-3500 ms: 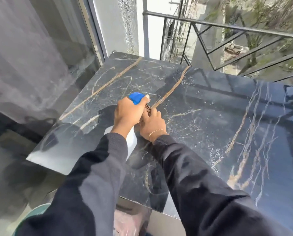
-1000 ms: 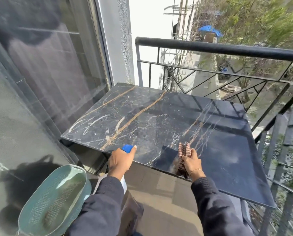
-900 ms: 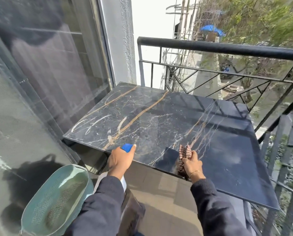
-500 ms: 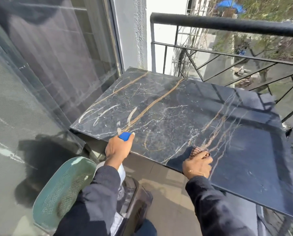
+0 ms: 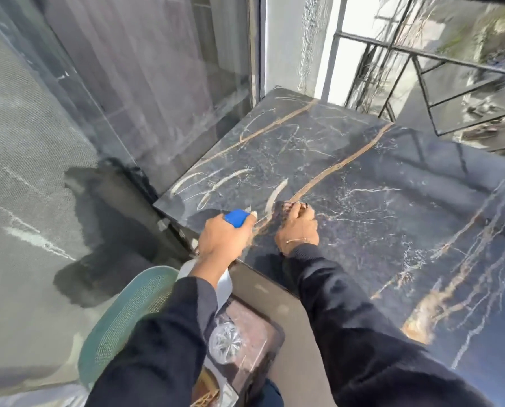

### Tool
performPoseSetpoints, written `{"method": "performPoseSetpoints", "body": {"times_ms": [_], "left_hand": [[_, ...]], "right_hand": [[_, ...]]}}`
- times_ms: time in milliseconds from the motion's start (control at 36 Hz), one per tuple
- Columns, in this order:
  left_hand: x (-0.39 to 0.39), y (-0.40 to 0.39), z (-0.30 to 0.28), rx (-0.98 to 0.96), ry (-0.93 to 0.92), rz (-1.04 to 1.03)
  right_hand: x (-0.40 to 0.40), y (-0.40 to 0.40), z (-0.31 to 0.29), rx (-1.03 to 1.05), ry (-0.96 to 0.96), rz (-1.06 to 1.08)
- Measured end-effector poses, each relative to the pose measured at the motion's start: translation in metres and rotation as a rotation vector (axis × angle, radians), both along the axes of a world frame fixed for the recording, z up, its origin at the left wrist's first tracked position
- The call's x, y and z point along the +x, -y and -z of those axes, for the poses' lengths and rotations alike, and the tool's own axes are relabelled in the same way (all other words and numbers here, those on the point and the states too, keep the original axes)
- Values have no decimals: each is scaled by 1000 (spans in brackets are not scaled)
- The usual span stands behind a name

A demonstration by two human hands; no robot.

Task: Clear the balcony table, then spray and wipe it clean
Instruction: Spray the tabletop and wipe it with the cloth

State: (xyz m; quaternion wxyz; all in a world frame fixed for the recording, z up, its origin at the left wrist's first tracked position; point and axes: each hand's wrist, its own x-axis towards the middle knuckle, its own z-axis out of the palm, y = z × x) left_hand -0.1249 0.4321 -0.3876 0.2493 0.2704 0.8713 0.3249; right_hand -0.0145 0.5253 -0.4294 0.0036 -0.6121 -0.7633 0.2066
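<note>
While hands point(image 5: 260, 233) grip bottle point(image 5: 237, 217), cloth point(image 5: 281, 207) meets table point(image 5: 392, 201).

My left hand point(image 5: 223, 240) is curled in a closed grip, knuckles up, wrist bent slightly downward, with the forearm in a dark sleeve reaching forward from the lower left. My right hand point(image 5: 298, 227) sits just beside it, fingers point(image 5: 299, 207) bunched and curled forward, palm down, a thin bracelet at the wrist. My right arm, also dark-sleeved, stretches in from the lower right. The two hands are close but apart.
</note>
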Motion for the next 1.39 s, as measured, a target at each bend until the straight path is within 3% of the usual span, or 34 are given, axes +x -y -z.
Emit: {"method": "performPoseSetpoints", "body": {"times_ms": [139,222,500,667,806,917,1250,1306,1389], "left_hand": [[-1,0,-8,19,55,11],[11,5,-13,31,60,34],[62,39,-31,54,58,55],[81,53,-33,73,77,35],[79,53,-29,70,79,35],[67,49,-24,65,82,11],[10,32,-19,11,-8,-38],[4,28,-20,12,-11,-21],[-7,18,-23,32,-2,-14]], "right_hand": [[17,3,-6,-91,93,-286],[52,18,-8,-143,139,-325],[199,73,-16,-132,136,50],[231,110,-16,-176,168,271],[210,118,-10,-166,166,376],[175,113,-11,-124,294,265],[33,93,-13,-145,117,-81],[17,88,-14,-217,52,-155],[-7,70,-22,-486,-159,-112]]}}
